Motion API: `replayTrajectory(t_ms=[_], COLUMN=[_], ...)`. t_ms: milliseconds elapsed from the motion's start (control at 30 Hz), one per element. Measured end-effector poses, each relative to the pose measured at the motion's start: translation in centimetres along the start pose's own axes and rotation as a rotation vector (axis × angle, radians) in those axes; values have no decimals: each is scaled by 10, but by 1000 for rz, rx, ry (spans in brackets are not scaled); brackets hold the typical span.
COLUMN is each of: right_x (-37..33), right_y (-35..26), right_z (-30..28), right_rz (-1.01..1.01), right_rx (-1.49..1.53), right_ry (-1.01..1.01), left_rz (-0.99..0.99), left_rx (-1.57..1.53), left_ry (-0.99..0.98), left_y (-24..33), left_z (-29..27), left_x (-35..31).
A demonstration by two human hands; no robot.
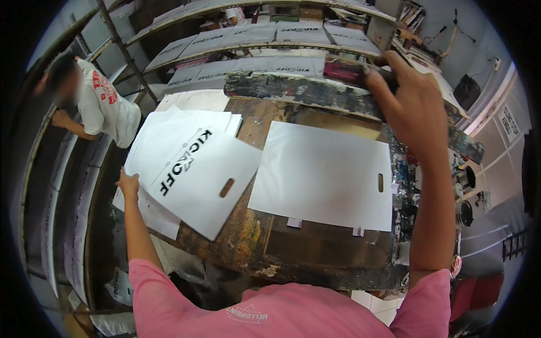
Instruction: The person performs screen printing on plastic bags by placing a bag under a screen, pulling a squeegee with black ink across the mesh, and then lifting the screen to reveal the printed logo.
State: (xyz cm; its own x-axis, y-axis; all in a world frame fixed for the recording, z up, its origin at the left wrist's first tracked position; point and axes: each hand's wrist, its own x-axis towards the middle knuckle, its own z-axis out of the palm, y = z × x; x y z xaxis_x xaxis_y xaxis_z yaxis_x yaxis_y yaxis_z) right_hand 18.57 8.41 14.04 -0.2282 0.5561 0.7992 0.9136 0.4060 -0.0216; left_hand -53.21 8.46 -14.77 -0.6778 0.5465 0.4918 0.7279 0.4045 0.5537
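My left hand (128, 183) pinches the left edge of a white flat bag (205, 186) with black lettering and a punched handle slot. This bag lies askew over a stack of similar white bags (158, 127). To its right, a blank white bag (324, 174) rests flat on the stained wooden table (248, 231), its slot toward the right. My right hand (408, 96) is closed at the far right around a raised, paint-crusted wooden printing frame (298, 93). A dark reddish piece (344, 70) shows beside my thumb; the fingers' undersides are hidden.
Shelves (236, 48) with printed white bags stand behind the table. At the left, a person in a white shirt (107, 104) faces another rack (84, 169). Paint-smeared cans (465, 214) sit along the right side. Small pale tabs (294, 222) edge the blank bag.
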Motion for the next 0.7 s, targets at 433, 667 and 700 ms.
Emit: replayTrajectory(t_ms=[433, 667, 700], right_x=[-147, -228, -226], right_y=[-32, 8, 22], right_z=[-12, 65, 86], right_rz=[-12, 125, 59], right_rx=[40, 370, 313], right_ry=[-740, -818, -726], left_rz=[-613, -957, -976], left_rx=[-1956, -1419, -1400], left_ry=[-1316, -1307, -1308], left_y=[282, 206, 200], left_z=[-122, -74, -68], left_x=[-328, -389, -395])
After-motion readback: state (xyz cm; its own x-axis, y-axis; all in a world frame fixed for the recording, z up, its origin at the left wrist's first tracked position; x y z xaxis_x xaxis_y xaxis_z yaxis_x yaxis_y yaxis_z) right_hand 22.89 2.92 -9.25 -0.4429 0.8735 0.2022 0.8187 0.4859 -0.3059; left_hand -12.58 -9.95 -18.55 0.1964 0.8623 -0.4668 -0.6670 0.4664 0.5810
